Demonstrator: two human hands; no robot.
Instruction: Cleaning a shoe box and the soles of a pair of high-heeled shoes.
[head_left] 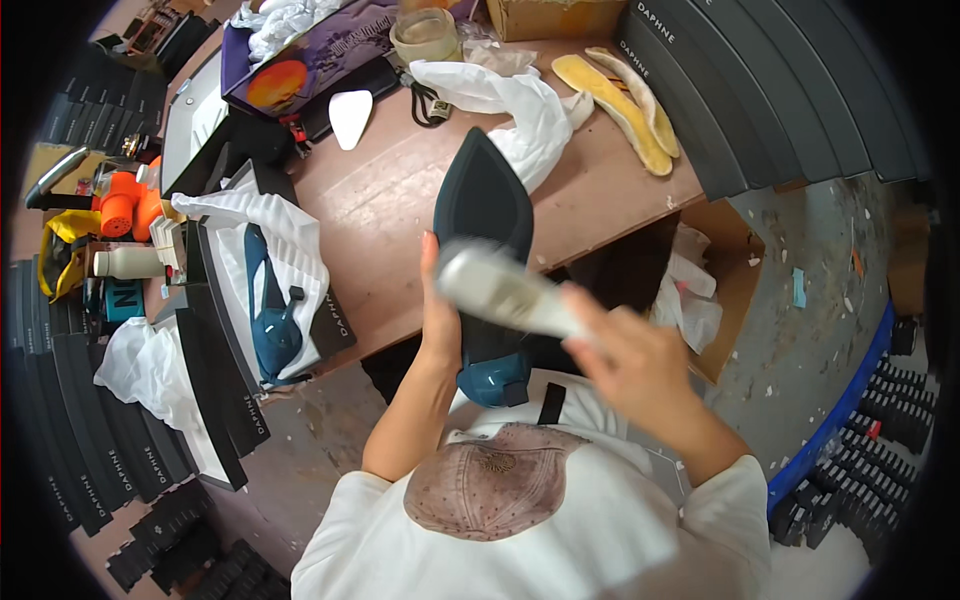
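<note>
Your left hand [441, 322] holds a pointed shoe [483, 205] sole-up; your right hand [632, 362] grips a blurred pale tool [508, 292].

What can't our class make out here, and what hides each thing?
Head view:
Held shoe: front upper hidden, sole facing camera.
Pale tool: far end blurred, apparently by motion.
Left hand: most fingers hidden behind the shoe.
Upper cardboard box: cut off by picture's top edge.
</note>
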